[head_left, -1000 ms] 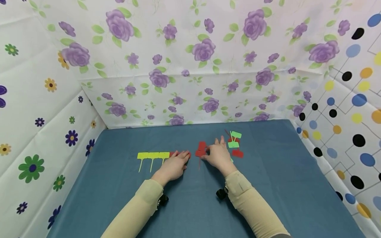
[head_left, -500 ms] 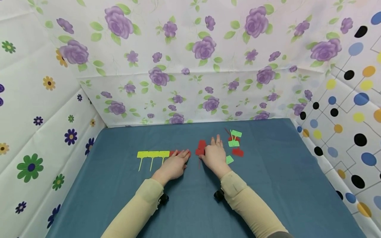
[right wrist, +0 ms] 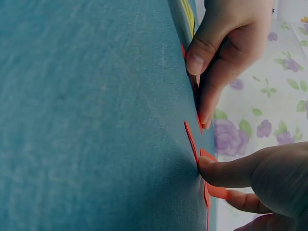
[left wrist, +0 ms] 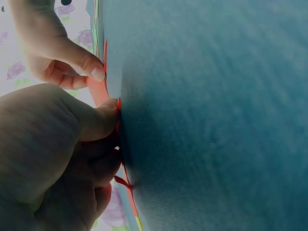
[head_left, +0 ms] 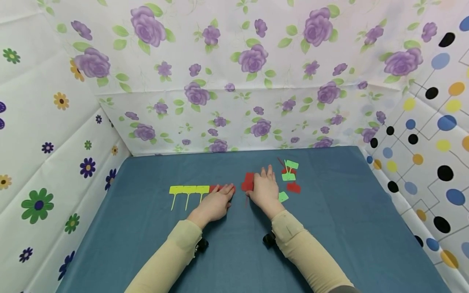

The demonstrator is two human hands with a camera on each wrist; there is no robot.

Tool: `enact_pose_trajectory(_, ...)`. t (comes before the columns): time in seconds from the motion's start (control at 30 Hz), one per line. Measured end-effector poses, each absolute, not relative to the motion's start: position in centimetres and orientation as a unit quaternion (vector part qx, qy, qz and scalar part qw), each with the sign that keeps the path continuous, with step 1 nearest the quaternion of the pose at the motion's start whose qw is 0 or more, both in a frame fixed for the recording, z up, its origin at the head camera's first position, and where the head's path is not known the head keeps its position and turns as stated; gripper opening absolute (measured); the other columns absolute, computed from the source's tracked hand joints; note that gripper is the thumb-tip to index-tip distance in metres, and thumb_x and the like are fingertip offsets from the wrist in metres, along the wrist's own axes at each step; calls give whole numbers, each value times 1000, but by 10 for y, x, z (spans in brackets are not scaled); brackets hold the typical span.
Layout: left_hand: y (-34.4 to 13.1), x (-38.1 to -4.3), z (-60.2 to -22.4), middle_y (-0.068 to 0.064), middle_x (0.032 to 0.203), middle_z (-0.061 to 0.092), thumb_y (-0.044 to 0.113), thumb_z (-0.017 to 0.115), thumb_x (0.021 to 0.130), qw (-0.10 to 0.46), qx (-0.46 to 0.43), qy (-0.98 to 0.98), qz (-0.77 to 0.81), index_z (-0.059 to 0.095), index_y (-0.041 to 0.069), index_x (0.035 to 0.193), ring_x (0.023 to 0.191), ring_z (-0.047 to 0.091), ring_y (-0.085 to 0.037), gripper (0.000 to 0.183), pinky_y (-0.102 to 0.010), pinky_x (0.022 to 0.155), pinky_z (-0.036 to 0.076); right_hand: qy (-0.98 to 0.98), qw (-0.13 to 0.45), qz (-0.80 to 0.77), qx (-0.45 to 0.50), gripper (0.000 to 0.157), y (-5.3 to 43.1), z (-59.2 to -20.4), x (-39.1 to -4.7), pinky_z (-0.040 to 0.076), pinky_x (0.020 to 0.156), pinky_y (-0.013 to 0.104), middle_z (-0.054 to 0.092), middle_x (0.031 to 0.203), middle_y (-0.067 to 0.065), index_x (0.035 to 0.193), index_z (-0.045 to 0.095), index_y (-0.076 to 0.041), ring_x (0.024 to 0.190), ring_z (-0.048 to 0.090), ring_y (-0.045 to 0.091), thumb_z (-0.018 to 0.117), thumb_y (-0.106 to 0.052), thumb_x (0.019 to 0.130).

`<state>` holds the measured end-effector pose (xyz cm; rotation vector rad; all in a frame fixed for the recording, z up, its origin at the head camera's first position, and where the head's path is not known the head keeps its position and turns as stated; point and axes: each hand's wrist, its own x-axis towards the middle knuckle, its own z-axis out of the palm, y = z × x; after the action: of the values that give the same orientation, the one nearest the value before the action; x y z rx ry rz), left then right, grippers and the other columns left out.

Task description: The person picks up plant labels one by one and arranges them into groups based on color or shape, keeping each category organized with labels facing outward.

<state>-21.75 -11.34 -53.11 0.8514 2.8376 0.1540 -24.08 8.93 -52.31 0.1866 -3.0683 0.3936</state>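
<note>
Three yellow T-shaped plant tags (head_left: pixel 189 189) lie edge to edge in a row, their thin stems toward me. Red plant tags (head_left: pixel 214 188) continue that row to the right, partly covered by my left hand (head_left: pixel 212 203). Its fingers lie extended over them, and the thumb touches a red edge in the left wrist view. Right of a small gap, my right hand (head_left: pixel 265 190) pinches a red plant tag (head_left: pixel 249 178) between thumb and forefinger. More than one red piece seems to overlap there; the right wrist view shows the thumb (right wrist: pixel 211 168) on the red.
Loose green tags (head_left: pixel 288 177) overlap a red one at the back right. Another red tag (head_left: pixel 293 187) and a green tag (head_left: pixel 283 197) lie closer to my right hand. A blue cloth (head_left: pixel 234 256) covers the table, and a flowered sheet (head_left: pixel 227 114) hangs behind it.
My right hand has shifted slightly left and its fingers have closed in on the red tags, uncovering the nearer green tag. The red pieces now overlap more squarely. My left hand stays in place.
</note>
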Motion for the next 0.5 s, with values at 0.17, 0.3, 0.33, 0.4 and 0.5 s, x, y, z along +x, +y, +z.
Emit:
enact_pose_trajectory(0.17,-113,-218,-530,-13,169,40,17,63,110,88,285,953,53,47,2,162,156,38,-30,57,-52,131,23,-983,16,173,56,40,90,-523,-242,26,129,56,46,160,31,106,72,-5,160,18,49,93,-33,86)
enact_pose_trajectory(0.3,-114,-218,-530,-13,170,39,18,63,110,92,282,954,51,45,3,163,157,37,-30,57,-52,131,23,-981,10,184,53,34,89,-524,-243,32,127,57,48,159,29,105,76,-6,160,19,48,91,-31,88)
enact_pose_trajectory(0.33,-113,-218,-530,-13,170,39,18,62,110,93,282,954,49,45,3,163,157,37,-30,57,-52,131,22,-982,10,184,53,34,90,-525,-243,32,126,57,48,159,29,106,77,-6,160,19,48,91,-31,88)
enact_pose_trajectory(0.4,-112,-218,-530,-13,170,38,18,62,110,93,282,954,47,44,3,163,157,36,-29,57,-52,131,22,-982,10,182,53,33,90,-526,-243,33,126,57,48,159,29,107,80,-5,160,20,48,89,-32,90)
enact_pose_trajectory(0.5,-112,-217,-529,-13,170,39,17,62,110,91,281,954,48,45,3,163,157,37,-30,57,-52,131,23,-979,4,195,56,29,93,-526,-242,33,126,57,48,159,30,108,81,-5,160,19,48,82,-32,98)
